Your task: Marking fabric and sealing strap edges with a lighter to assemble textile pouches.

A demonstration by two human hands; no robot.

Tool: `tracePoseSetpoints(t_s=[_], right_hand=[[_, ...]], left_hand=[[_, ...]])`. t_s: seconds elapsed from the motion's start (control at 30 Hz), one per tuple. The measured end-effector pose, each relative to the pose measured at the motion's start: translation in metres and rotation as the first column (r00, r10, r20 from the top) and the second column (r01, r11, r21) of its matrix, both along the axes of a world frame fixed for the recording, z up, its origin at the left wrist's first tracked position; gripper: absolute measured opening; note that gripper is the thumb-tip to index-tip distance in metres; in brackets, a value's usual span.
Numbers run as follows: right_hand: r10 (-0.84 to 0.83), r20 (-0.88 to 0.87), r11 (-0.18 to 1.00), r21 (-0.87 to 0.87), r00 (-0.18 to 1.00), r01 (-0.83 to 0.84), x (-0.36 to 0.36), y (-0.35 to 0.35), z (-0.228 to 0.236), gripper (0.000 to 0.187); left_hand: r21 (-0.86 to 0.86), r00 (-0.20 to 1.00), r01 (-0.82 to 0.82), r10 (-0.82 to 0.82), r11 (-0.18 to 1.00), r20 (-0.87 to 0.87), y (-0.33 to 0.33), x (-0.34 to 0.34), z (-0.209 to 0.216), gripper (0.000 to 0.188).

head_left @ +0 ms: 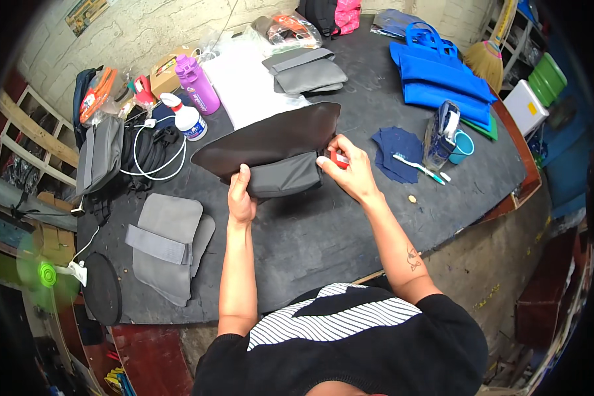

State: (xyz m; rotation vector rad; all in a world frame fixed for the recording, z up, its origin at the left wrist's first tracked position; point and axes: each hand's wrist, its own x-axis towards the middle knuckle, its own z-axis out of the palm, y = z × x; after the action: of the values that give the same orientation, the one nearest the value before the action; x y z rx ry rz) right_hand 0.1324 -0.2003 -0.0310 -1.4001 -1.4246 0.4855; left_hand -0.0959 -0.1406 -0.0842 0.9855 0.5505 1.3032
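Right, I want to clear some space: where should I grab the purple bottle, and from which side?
I'd take the purple bottle around its body, from the right: it's upright and rounded, and the white spray bottle crowds its near left side.

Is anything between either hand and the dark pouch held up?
Nothing visible at the left hand, which grips the dark pouch at its lower left. A small red item shows at the right hand, by the pouch's right end; whether it separates them is unclear.
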Motion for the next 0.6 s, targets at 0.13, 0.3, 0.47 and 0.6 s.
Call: tracePoseSetpoints(t_s=[0.13,0.3,0.47,0.6], right_hand=[[0.018,0.052,0.998,-0.056,0.998,-0.015,0.000,0.003,0.007,0.025],[0.047,0.064,0.998,-0.038,0.997,-0.044,-0.003,0.005,0.009,0.022],[0.062,0.003,0.998,-0.024,0.998,-0.062,-0.005,0.005,0.009,0.022],[0.114,-0.104,0.992,0.059,0.988,-0.108,-0.007,0.004,0.009,0.023]], left_hand=[[-0.006,1.000,0.007,-0.007,1.000,0.000,0.004,-0.006,0.005,0.039],[0.071,0.977,0.215,-0.215,0.974,-0.001,0.010,-0.015,0.010,0.038],[0.073,0.976,0.218,-0.219,0.973,0.007,0.011,-0.015,0.010,0.038],[-0.064,0.984,0.041,-0.029,0.997,0.178,0.003,0.000,0.025,0.043]])
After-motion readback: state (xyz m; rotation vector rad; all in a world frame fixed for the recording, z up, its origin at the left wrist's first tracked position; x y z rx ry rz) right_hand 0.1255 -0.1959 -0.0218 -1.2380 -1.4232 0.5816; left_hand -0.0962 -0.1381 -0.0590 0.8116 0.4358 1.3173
